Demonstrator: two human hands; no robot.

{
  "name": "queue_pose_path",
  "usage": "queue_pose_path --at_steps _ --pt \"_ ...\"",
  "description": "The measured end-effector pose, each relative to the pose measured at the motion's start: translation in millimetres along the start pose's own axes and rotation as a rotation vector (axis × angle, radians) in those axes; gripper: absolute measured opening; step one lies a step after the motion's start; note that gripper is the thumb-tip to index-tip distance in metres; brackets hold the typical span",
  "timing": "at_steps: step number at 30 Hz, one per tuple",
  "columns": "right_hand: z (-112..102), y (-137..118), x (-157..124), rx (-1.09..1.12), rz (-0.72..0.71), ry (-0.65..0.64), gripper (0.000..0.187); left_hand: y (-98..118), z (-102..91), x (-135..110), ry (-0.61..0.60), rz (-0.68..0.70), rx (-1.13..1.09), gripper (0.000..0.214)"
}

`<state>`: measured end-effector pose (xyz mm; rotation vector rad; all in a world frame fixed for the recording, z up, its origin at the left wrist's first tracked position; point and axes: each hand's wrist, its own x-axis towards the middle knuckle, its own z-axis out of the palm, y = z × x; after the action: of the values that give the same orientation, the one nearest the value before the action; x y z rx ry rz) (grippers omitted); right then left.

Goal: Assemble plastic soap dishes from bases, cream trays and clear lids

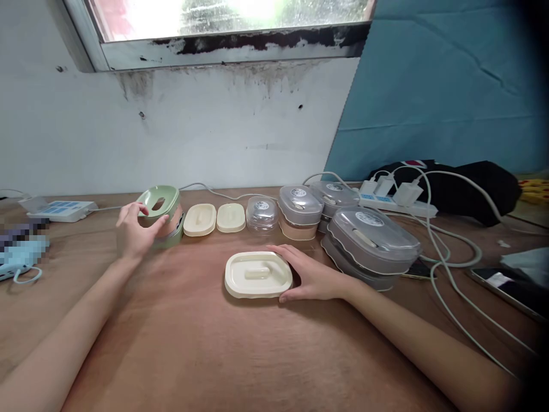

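Observation:
My left hand (pixel 138 229) has its thumb and fingers around the near side of a pale green lid with an oval hole (pixel 170 197). This green piece sits tilted on top of a small stack (pixel 174 226) with pink and green layers. At the middle of the table, my right hand (pixel 311 276) grips the right end of a cream oblong lid (pixel 244 287), which has a raised bar on top. Behind it, two smaller cream lids, one on the left (pixel 199 220) and one on the right (pixel 231 217), lie side by side.
Right of the cream lids stand a small clear container (pixel 262 216), a pink-based box (pixel 300 209) and large grey boxes (pixel 373 237). Power strips lie at left (pixel 64 210) and right (pixel 403 205), with loose white cables. A phone (pixel 510 292) rests at far right.

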<state>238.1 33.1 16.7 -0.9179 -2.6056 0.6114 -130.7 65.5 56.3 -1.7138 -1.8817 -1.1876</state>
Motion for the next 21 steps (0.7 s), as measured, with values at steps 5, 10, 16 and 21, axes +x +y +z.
queue_pose_path --at_steps 5,10,16,21 --pt "0 1 0 0.0 -0.011 0.016 0.093 3 0.3 -1 0.08 0.077 -0.015 0.024" --pt "0 1 1 0.004 -0.005 0.004 0.094 6 9.0 -9 0.017 0.232 0.024 0.015" --pt "0 -2 1 0.013 0.027 -0.008 0.094 39 36.4 -7 -0.324 0.616 0.031 0.05" --pt "1 0 0 0.028 0.003 0.01 0.093 81 76.8 29 -0.679 0.611 0.197 0.062"
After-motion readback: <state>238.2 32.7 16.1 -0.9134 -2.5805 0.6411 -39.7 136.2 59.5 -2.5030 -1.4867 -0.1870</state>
